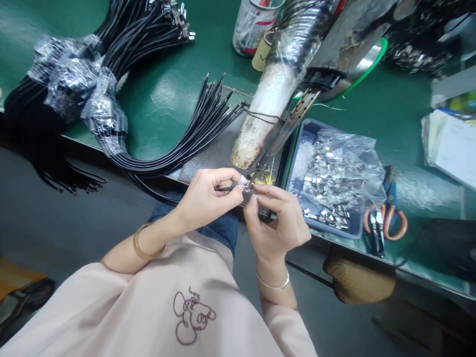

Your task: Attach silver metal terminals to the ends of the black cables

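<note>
My left hand [215,194] pinches the end of a black cable [225,188] near the table's front edge. Close beside it, my right hand [274,213] has thumb and index finger drawn together at a small metal piece [247,187] at the cable's end. The fingertips of both hands nearly touch. Just above them the tip of a soldering iron [273,144] points down at the piece. A bundle of black cables [159,166] curves in from the left, its bare ends fanned out on the table. Fingers partly hide the metal piece.
A blue tray [355,228] of small metal parts and a plastic bag stands to the right, with orange-handled scissors [388,218] beside it. Wrapped cable bundles [70,79] lie at upper left. A clear cup [256,25] and a wrapped post [278,84] stand behind my hands.
</note>
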A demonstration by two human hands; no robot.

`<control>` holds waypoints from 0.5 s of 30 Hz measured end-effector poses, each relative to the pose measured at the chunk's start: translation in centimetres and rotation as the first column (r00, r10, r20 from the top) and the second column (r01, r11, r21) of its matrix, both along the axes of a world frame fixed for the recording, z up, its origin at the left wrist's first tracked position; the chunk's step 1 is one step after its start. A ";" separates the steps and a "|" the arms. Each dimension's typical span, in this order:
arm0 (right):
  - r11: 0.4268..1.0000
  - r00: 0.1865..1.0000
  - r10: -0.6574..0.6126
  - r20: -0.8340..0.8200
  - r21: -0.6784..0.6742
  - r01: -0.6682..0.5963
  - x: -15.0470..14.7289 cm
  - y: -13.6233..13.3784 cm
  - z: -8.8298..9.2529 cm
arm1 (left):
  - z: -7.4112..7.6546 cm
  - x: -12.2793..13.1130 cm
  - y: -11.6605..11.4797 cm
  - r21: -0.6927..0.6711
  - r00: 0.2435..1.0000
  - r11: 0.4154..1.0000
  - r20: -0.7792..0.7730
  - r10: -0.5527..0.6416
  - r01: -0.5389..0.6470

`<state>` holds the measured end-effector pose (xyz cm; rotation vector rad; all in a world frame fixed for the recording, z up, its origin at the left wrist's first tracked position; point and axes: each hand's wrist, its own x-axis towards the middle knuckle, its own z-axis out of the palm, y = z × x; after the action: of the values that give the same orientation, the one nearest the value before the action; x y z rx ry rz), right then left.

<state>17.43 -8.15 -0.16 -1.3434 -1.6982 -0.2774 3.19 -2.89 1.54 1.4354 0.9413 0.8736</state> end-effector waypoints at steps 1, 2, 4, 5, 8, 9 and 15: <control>1.000 1.000 0.000 -0.006 0.000 0.000 0.0 0.0 0.0 | -0.1 0.0 0.0 0.006 1.000 1.000 -0.002 0.004 -0.004; 1.000 1.000 0.000 -0.014 -0.003 0.000 0.0 0.1 -0.1 | -0.1 0.0 0.0 0.012 1.000 1.000 -0.005 0.011 -0.011; 1.000 1.000 0.005 -0.027 -0.001 -0.005 0.0 0.2 -0.2 | -0.1 0.1 -0.1 0.019 1.000 1.000 -0.012 0.024 -0.024; 1.000 0.999 0.007 -0.031 0.000 -0.007 0.0 0.2 -0.2 | -0.1 0.2 -0.1 0.017 0.999 0.999 -0.017 0.029 -0.029; 1.000 0.999 0.005 -0.039 0.006 -0.004 -0.1 0.3 -0.2 | 0.1 0.2 -0.1 0.012 0.999 0.999 -0.033 0.032 -0.032; 1.000 0.999 0.004 -0.041 0.008 -0.004 -0.1 0.4 -0.2 | 0.1 0.2 -0.1 0.014 0.999 0.999 -0.036 0.032 -0.031; 1.000 0.998 -0.003 -0.056 0.014 0.004 -0.2 0.2 -0.1 | 0.2 0.2 -0.2 0.049 0.999 0.998 -0.023 0.033 -0.032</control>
<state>17.19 -7.94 -0.22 -1.3317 -1.6448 -0.2515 3.37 -3.09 1.75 1.4782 0.9698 0.9107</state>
